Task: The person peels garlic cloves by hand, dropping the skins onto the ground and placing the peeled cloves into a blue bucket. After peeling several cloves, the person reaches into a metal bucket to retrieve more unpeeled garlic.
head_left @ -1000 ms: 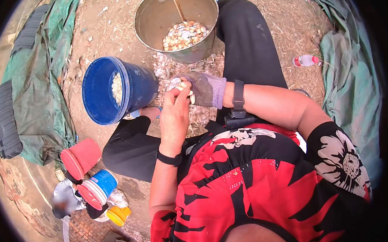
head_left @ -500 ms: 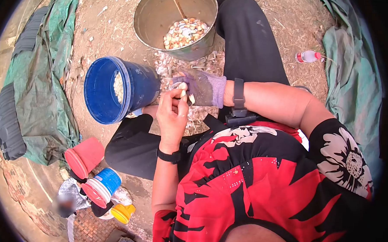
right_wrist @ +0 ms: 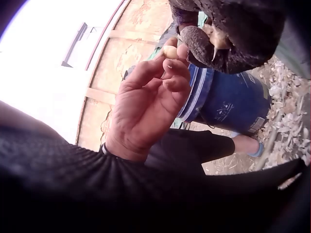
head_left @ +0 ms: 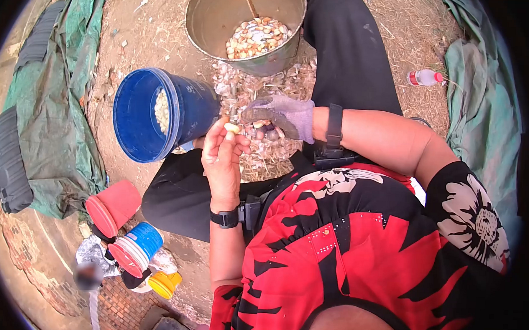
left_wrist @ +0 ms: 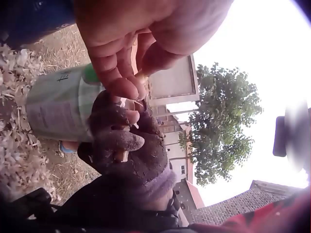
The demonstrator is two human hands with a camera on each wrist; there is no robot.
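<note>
A pale peeled garlic clove [head_left: 232, 128] is pinched between the thumb and finger of my bare left hand [head_left: 222, 157]. My right hand [head_left: 278, 114], in a dirty purple-grey glove, sits just to the right with curled fingers. Unpeeled garlic [right_wrist: 218, 39] with papery skin shows in its grip in the right wrist view. Left of my hands, the blue bucket [head_left: 193, 109] leans with its mouth facing left and up; peeled cloves [head_left: 161, 110] lie inside. Beyond my hands stands a large pot-like pail [head_left: 275, 64] holding many unpeeled cloves [head_left: 255, 39] and a stick [head_left: 249, 2].
Garlic skins [head_left: 265, 156] litter the ground between my legs. A plastic bottle [head_left: 425, 77] lies at the right near a green tarp [head_left: 479, 103]. Red bucket [head_left: 118, 203], blue-and-white bucket [head_left: 140, 245] and yellow container [head_left: 165, 284] stand at lower left beside another person [head_left: 95, 255].
My hands were together over the garlic; now they are apart. The left has drawn slightly left with the peeled clove, while the gloved right has turned and still holds garlic.
</note>
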